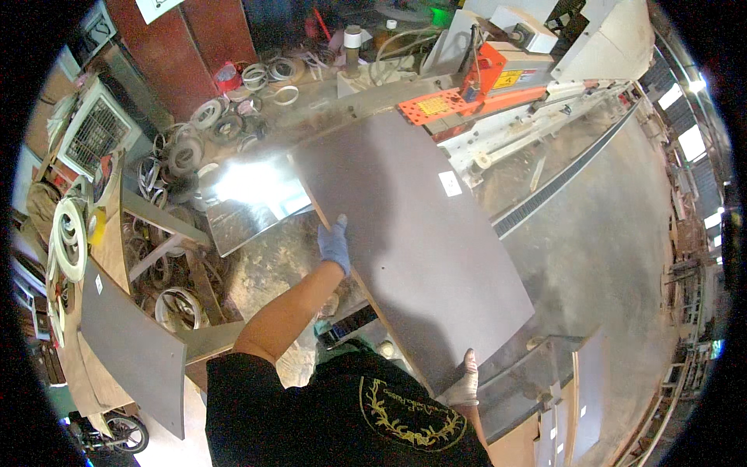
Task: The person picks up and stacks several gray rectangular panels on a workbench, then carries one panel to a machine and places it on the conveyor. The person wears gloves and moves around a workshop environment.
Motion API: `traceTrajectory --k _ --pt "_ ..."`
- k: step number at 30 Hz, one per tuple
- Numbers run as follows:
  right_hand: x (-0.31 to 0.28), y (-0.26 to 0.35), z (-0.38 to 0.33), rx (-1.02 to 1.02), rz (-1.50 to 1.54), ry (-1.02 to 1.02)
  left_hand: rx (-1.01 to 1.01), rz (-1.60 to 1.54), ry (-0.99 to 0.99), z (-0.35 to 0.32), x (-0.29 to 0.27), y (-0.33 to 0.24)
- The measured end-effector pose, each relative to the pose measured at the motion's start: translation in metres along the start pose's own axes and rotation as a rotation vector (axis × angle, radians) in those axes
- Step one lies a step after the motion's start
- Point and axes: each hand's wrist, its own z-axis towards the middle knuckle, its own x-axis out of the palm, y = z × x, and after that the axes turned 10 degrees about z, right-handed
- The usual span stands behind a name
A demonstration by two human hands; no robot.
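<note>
A large flat grey-brown laminated board (412, 233) lies tilted across the front of a white and orange workshop machine (506, 86), its far end at the orange part. The left hand (334, 245), in a blue glove, is clamped on the board's left edge. The right hand (465, 383), in a pale glove, grips the near corner. Coils of edging tape (187, 152) lie heaped well to the left.
</note>
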Motion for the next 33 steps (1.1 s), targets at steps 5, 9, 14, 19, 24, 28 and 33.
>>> traceTrajectory --k 5,9,14,19,24,28,33 --pt "-0.012 0.005 0.004 -0.019 0.033 -0.022 -0.079 -0.051 0.067 -0.01 0.006 -0.009" --pt "0.004 0.011 0.002 -0.041 0.012 0.021 -0.063 -0.099 0.064 -0.002 0.015 -0.007" --pt "0.015 0.026 0.001 -0.094 -0.047 -0.084 0.01 -0.114 0.01 0.02 0.026 0.017" --pt "0.028 0.043 0.005 -0.121 -0.047 -0.174 -0.03 -0.079 0.001 0.025 0.042 0.018" --pt "0.031 0.063 0.014 -0.234 -0.09 -0.174 -0.037 -0.083 0.029 0.013 0.073 0.007" --pt "0.023 0.092 0.031 -0.305 -0.1 -0.206 -0.102 -0.05 0.063 0.029 0.098 0.01" --pt "0.022 0.125 0.05 -0.381 -0.17 -0.255 -0.033 -0.048 0.082 0.056 0.129 0.026"
